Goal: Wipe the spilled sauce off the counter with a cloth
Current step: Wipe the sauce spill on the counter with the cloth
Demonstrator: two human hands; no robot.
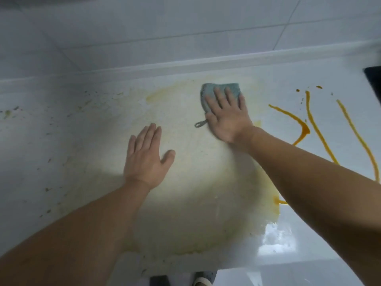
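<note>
A blue-grey cloth [220, 89] with a small hanging loop lies on the white counter [61, 124] near the back edge. My right hand [225, 116] presses flat on the cloth, fingers spread and straight. My left hand [146, 157] rests flat on the counter to the left and nearer me, fingers straight, holding nothing. A wide pale yellow smear [195, 193] covers the counter around and below both hands. Thick orange sauce streaks [317, 129] run across the counter to the right of the cloth.
A white tiled wall [185, 27] rises behind a raised lip at the counter's back. A dark object [374, 79] sits at the far right edge. Small dark specks dot the counter's left part. The counter's front edge and the floor with a slipper [203, 278] show at the bottom.
</note>
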